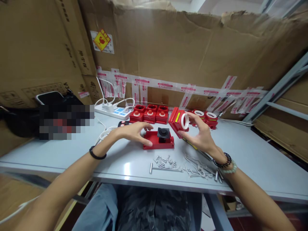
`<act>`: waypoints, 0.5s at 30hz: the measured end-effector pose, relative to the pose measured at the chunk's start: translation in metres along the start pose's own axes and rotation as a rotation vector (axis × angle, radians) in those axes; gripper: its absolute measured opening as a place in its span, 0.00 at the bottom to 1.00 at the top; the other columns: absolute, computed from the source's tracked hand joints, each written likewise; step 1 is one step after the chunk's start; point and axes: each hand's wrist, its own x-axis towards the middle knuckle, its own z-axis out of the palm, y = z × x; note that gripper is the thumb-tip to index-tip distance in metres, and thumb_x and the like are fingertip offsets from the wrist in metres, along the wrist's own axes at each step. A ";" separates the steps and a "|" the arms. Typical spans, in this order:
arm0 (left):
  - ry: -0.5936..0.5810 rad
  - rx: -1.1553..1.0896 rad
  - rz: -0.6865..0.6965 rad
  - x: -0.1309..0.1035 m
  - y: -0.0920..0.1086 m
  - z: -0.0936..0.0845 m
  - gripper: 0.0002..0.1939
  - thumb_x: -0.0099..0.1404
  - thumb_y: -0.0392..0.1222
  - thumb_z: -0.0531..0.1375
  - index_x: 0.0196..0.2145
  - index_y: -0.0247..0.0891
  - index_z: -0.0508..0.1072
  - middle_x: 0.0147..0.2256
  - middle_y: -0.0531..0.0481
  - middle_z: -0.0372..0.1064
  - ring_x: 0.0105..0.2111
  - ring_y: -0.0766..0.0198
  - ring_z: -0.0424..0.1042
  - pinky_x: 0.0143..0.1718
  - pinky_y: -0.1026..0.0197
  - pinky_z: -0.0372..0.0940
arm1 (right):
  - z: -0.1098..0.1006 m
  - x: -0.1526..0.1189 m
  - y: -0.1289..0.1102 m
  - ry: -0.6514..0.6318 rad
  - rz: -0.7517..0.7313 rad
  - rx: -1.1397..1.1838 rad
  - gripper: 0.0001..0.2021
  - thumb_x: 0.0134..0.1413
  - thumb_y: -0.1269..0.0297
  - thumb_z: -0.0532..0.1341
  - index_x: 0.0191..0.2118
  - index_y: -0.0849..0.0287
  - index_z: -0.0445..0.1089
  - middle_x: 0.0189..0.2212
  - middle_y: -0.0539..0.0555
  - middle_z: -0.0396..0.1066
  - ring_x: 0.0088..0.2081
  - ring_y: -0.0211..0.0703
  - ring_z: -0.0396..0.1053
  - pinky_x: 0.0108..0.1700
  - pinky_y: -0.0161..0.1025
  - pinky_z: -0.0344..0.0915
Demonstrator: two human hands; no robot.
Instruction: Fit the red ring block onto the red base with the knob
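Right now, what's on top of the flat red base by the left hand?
A black square block with a round knob sits on the red base. Left hand fingertips rest on its left end, covering that corner.

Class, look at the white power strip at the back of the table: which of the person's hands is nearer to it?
Left. The left hand rests by the red base, just in front of the power strip; the right hand holds a red cover farther to the right.

Assembly workbench amid cardboard cartons
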 end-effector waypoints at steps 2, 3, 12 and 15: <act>-0.010 0.021 0.036 0.003 0.006 0.007 0.39 0.50 0.61 0.66 0.54 0.38 0.65 0.54 0.40 0.66 0.52 0.50 0.67 0.49 0.56 0.62 | 0.000 0.000 0.000 0.003 0.000 0.000 0.31 0.46 0.56 0.68 0.57 0.52 0.61 0.49 0.57 0.70 0.45 0.51 0.71 0.46 0.51 0.69; -0.004 0.031 0.048 0.004 0.008 0.010 0.38 0.50 0.60 0.66 0.54 0.37 0.65 0.54 0.40 0.66 0.51 0.50 0.68 0.50 0.55 0.62 | -0.001 0.000 -0.001 0.005 -0.003 -0.001 0.31 0.46 0.56 0.68 0.57 0.52 0.61 0.49 0.58 0.70 0.45 0.51 0.71 0.46 0.51 0.69; -0.021 0.019 0.148 0.005 0.019 0.019 0.37 0.54 0.55 0.65 0.56 0.35 0.63 0.54 0.40 0.65 0.51 0.52 0.67 0.52 0.55 0.62 | -0.002 0.001 -0.001 0.010 0.015 0.013 0.31 0.46 0.57 0.68 0.56 0.54 0.61 0.51 0.58 0.69 0.47 0.51 0.70 0.48 0.52 0.68; 0.014 0.005 0.161 0.001 0.016 0.011 0.35 0.56 0.57 0.63 0.57 0.38 0.63 0.57 0.41 0.63 0.54 0.52 0.65 0.54 0.55 0.60 | -0.003 0.001 0.000 0.014 0.028 0.023 0.31 0.46 0.57 0.68 0.56 0.54 0.61 0.52 0.59 0.69 0.48 0.52 0.70 0.49 0.53 0.68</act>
